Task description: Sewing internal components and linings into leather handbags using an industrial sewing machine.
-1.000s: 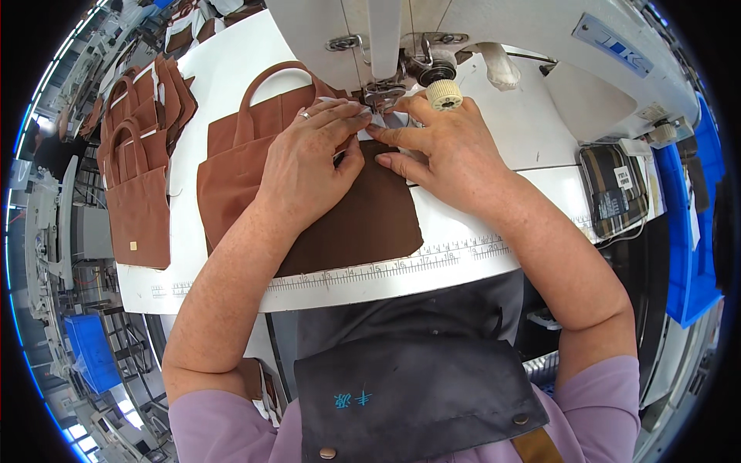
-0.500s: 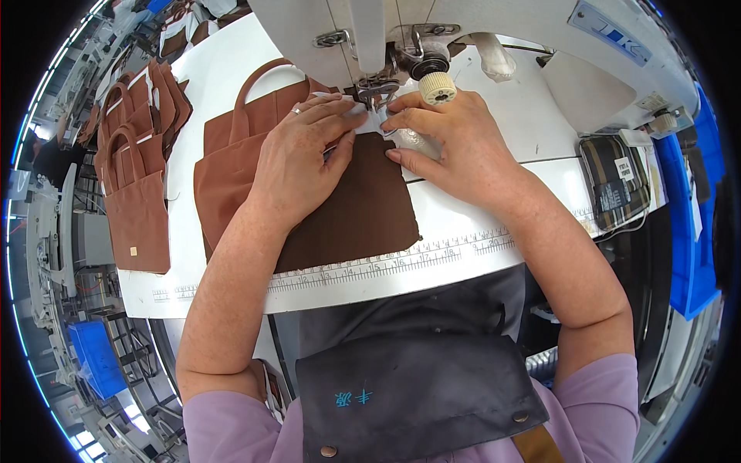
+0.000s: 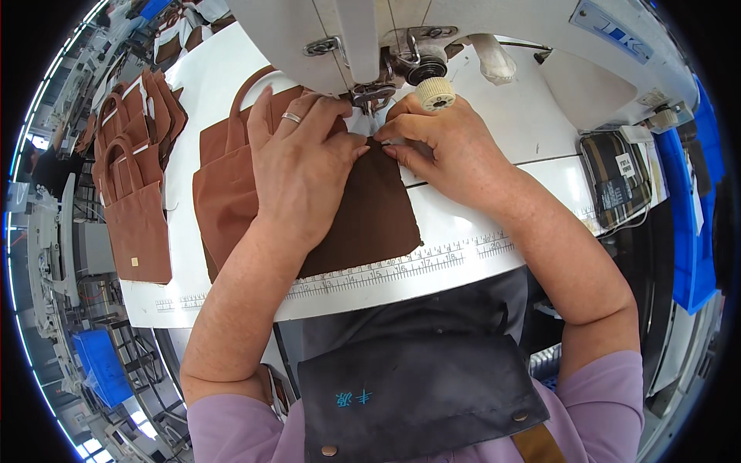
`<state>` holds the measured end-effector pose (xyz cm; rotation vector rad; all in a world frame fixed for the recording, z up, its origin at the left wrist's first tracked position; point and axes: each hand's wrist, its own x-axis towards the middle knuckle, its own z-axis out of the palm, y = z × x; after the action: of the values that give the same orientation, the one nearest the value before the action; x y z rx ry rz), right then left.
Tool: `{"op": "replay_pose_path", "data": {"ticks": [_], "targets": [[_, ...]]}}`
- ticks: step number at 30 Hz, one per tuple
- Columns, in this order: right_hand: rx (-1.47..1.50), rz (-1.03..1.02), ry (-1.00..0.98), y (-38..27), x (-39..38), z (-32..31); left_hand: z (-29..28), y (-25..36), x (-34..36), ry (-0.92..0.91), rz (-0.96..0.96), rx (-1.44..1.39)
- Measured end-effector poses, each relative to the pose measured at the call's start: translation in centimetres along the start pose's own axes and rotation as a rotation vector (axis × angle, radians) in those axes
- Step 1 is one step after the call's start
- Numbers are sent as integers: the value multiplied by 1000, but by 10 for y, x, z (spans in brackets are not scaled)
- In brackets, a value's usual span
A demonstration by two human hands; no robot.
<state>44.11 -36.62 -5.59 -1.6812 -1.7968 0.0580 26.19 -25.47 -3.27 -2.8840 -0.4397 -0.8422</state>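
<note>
A dark brown fabric piece (image 3: 367, 220) lies on the sewing table, its far edge just in front of the presser foot (image 3: 373, 96). My left hand (image 3: 301, 166), with a ring on one finger, pinches that far edge between thumb and forefinger, the other fingers raised. My right hand (image 3: 455, 150) comes from the other side, thumb and fingertips closed on the fabric's far right corner. Under and beside my left hand spreads a reddish-brown bag panel (image 3: 224, 189) with a curved handle (image 3: 241, 104). Something white, partly hidden, shows below the foot between my hands.
The sewing machine head (image 3: 309, 31) overhangs the far side, with a cream dial (image 3: 435, 93) close above my right hand. Several brown bag pieces (image 3: 135, 231) are piled at the left. A plaid pouch (image 3: 615, 181) lies at the right edge, beside a blue bin (image 3: 695, 255). A ruler strip (image 3: 432, 261) follows the near edge.
My left hand has lifted its fingers and shifted slightly, now pinching the fabric edge. My right thumb and fingers have drawn together on the corner. The view has shifted slightly.
</note>
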Motion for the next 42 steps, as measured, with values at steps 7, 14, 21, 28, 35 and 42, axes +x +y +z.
{"op": "replay_pose_path", "data": {"ticks": [7,14,21,28,35,42], "targets": [[66,-21,-11,2,0,-1,6,0,-4,25,36,-2],[-56,-44,35,-6,-4,-2,3,-5,-3,-8,-4,-109],[-117,-64,9,-7,-4,-1,11,-11,-7,-2,-36,-219],[-106,-57,1,-8,-3,-2,9,-8,-6,9,-65,-218],[-104,-82,32,-10,-2,-2,6,-9,-5,-32,-112,-224],[-116,-72,33,-8,-5,-2,12,-10,-3,-34,-79,-259]]}}
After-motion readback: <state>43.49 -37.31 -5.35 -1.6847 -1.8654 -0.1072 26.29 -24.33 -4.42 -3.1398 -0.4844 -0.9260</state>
